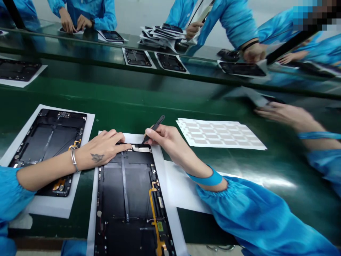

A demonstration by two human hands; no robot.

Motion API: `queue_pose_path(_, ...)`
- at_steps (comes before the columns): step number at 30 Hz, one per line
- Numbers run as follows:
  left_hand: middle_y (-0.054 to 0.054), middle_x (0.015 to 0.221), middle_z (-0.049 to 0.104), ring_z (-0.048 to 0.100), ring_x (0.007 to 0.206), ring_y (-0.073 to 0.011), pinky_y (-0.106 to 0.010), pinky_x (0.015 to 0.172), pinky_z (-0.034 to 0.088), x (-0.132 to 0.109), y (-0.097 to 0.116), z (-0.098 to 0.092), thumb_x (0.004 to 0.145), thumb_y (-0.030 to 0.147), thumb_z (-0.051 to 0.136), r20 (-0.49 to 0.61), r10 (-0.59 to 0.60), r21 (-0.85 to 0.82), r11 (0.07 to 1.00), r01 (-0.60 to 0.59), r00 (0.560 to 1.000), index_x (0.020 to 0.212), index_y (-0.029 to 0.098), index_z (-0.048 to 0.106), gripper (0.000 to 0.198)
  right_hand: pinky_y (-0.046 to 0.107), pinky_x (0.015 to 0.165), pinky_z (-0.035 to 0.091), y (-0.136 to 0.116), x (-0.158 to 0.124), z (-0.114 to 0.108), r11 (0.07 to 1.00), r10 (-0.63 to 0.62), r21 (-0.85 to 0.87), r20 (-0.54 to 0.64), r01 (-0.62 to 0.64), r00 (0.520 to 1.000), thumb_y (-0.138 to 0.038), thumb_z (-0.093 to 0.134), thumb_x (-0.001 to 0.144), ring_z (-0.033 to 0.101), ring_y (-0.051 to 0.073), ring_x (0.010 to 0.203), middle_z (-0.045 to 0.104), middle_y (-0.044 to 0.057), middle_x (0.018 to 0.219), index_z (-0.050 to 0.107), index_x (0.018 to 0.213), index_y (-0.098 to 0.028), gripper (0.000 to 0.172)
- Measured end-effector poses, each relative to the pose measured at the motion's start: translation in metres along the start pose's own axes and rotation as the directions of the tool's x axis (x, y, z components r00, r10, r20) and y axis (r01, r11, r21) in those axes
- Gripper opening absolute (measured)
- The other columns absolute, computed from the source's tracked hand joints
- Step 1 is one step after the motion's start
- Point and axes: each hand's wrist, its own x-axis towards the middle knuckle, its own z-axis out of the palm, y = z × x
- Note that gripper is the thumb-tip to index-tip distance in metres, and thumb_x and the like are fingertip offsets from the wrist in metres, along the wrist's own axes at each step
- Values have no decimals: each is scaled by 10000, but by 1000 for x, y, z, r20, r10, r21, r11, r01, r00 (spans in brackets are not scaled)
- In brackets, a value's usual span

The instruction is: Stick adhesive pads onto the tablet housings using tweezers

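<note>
Bottom of tablet housing [135, 192] — cut off

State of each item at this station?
Left hand: flat, fingers on top end of near tablet housing.
Right hand: gripping tweezers.
Tweezers: tips down at the housing's top edge.
Near tablet housing: open, on white paper.
Left tablet housing: open, untouched, on white paper.
Label sheet: flat on bench.
</note>
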Motion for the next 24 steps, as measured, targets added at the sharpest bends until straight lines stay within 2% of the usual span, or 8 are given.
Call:
queue_pose_path(4,-97,1185,587,488,936,-218,-312,730,378,0,0,0,952,39,431,-1,0,4,1000,0,1000,1347,224,544,450,306,627,461,-2,-3,-4,1000,-13,14,-2,13,1000,-687,693,766,609,177,636,668,33,644,653,707,-192,500)
queue_pose_path(7,-95,1177,592,502,949,-219,-321,752,389,-1,0,1,954,36,423,3,0,-12,1000,0,1000,1357,224,542,461,321,666,516,-3,-9,-1,995,-20,96,-94,29,995,-694,701,755,660,201,694,692,42,703,690,777,-201,493)
queue_pose_path(9,-95,1172,595,514,961,-220,-329,767,401,0,0,3,959,38,415,3,-4,-29,1000,4,1000,1368,215,536,461,322,674,529,-4,-14,4,992,-88,80,-141,100,986,-677,686,784,677,211,731,705,50,746,701,783,-205,472)
queue_pose_path(12,-98,1163,598,518,977,-224,-335,772,413,0,0,3,958,44,416,11,-4,-28,1000,5,1000,1361,195,539,447,314,639,533,-5,-18,13,983,-183,-1,-123,184,975,-652,646,833,685,213,725,719,60,768,703,769,-192,468)
queue_pose_path(18,-93,1174,589,495,967,-229,-332,766,417,1,1,-1,962,54,425,34,2,9,1000,-2,999,1340,197,552,424,292,597,526,-2,-19,18,967,-241,-106,-78,232,967,-552,602,910,694,204,688,739,67,784,714,803,-176,407)
queue_pose_path(21,-93,1169,589,492,964,-230,-331,766,415,1,2,-1,965,56,429,31,1,22,1000,-1,1000,1336,200,553,416,292,610,517,-2,-20,18,928,-337,-192,-62,320,939,-516,572,944,696,201,727,748,75,844,706,757,-188,400)
queue_pose_path(24,-96,1159,591,495,966,-233,-341,780,420,2,2,0,979,68,417,34,-4,39,999,3,999,1342,193,547,405,307,694,535,-3,-25,19,869,-457,-237,-47,434,888,-455,564,969,702,204,801,748,76,854,701,745,-201,366)
